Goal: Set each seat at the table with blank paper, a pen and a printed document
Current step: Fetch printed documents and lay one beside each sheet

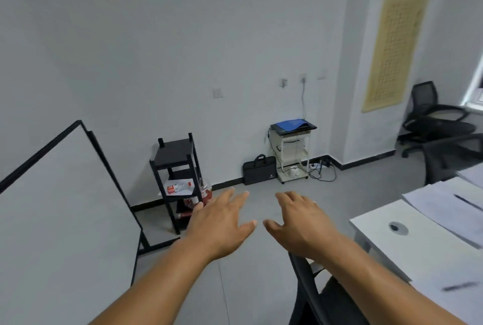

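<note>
From the head camera, your left hand (222, 222) and right hand (300, 222) both hover palm-down at the centre of the frame, side by side and a little apart, fingers spread and relaxed, holding nothing and touching nothing; below them is only grey floor. The task's things sit off at the right edge: the white table (418, 243) runs up the lower right, with a sheet of paper (444, 204) at mid right carrying a dark pen (467, 202), and another pen (461, 286), blurred, lying on more paper lower down. Whether any of those sheets is printed is too smeared to tell. A black chair (305, 285) stands just below your right wrist, tucked beside the table. Since you are facing the wall, with the black shelf unit (177, 168) left of centre and the printer cart (292, 152) beyond your hands, my guess is that you are between seats or going for more supplies. To do this well, turn toward the table first, check which seat lacks an item, and take thin sheets with a flat pinch at one edge so that you lift only one. At the far left leans a whiteboard (65, 207); keep your left elbow off it as you turn.
</note>
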Demonstrator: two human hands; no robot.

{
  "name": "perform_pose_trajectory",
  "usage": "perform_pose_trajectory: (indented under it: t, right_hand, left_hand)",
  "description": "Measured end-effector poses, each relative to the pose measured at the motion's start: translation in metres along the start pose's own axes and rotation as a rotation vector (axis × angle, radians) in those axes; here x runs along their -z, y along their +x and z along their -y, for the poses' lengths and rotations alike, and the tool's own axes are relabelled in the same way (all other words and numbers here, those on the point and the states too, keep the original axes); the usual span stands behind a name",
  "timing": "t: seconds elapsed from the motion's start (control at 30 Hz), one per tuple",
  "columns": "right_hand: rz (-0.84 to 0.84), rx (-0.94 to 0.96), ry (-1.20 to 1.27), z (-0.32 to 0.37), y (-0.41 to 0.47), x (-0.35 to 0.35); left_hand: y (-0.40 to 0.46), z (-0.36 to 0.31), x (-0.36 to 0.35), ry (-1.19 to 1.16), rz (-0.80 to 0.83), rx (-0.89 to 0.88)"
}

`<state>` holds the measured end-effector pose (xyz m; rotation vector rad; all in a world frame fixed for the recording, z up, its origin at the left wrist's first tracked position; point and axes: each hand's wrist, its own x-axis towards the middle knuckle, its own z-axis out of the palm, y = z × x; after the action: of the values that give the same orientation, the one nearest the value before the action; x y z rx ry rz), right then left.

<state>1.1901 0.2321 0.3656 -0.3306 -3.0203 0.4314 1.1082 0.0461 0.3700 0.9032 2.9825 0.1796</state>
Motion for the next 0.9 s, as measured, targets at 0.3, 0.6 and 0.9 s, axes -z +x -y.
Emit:
perform_pose_trajectory:
  t: [0.3, 0.6, 0.9]
  right_hand:
    - [-0.086, -0.457, -0.029, -0.09, -0.054, 0.023]
    - [-0.147, -0.748, 0.032, -0.212, -0.098, 0.021]
    - [-0.122, -0.953, 0.11, -0.295, -0.14, 0.005]
  left_hand:
    - [0.078, -0.115, -0.021, 0.0, 0.116, -0.476]
    - [0.126, -0.245, -0.056, 0.039, 0.206, -0.723]
    - [0.157, -0.345, -0.101, 0.085, 0.315, -0.884]
